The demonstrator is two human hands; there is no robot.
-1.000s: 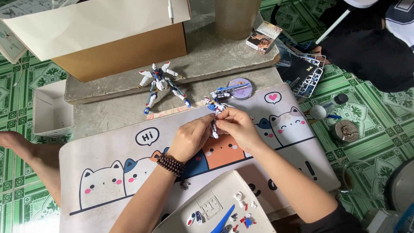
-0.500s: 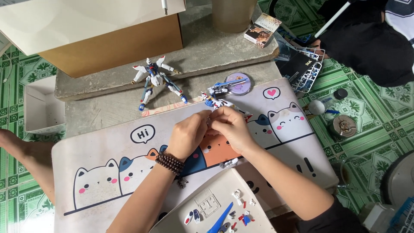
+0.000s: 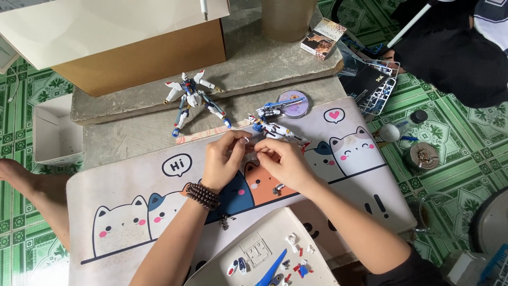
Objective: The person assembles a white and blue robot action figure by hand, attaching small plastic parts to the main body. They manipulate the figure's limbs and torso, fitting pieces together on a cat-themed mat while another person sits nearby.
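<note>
Here, near the middle of the frame, the left hand [image 3: 223,159] and the right hand [image 3: 283,161] meet over a white mat [image 3: 127,190] printed with cartoon cats, which covers the table. The left hand's fingers [image 3: 235,139] are pressed together, pinching a small pale part [image 3: 246,140] at the fingertips; the piece is too small to tell its shape. The right hand's fingers [image 3: 263,152] curl in close beside it, tips nearly touching the left hand's, but whether they grip anything cannot be told. A dark beaded bracelet [image 3: 202,196] circles the left wrist.

Just above the hands, towards the upper centre, a partly built white and blue robot model [image 3: 272,126] lies on the mat's top edge, beside a round lilac disc [image 3: 293,103]. Further up and left, a finished white, blue and red robot model [image 3: 191,100] lies sprawled against the edge of a grey stone slab [image 3: 248,63]. A brown cardboard box [image 3: 143,55] with an open pale flap fills the upper left of the slab.

At the bottom centre, a white tray [image 3: 233,251] holds small loose parts in white, red and blue. A tiny grey part [image 3: 278,188] lies on the mat below the right hand. In the upper right, clear plastic part frames [image 3: 383,87] rest on the green tiled floor [image 3: 460,153].
</note>
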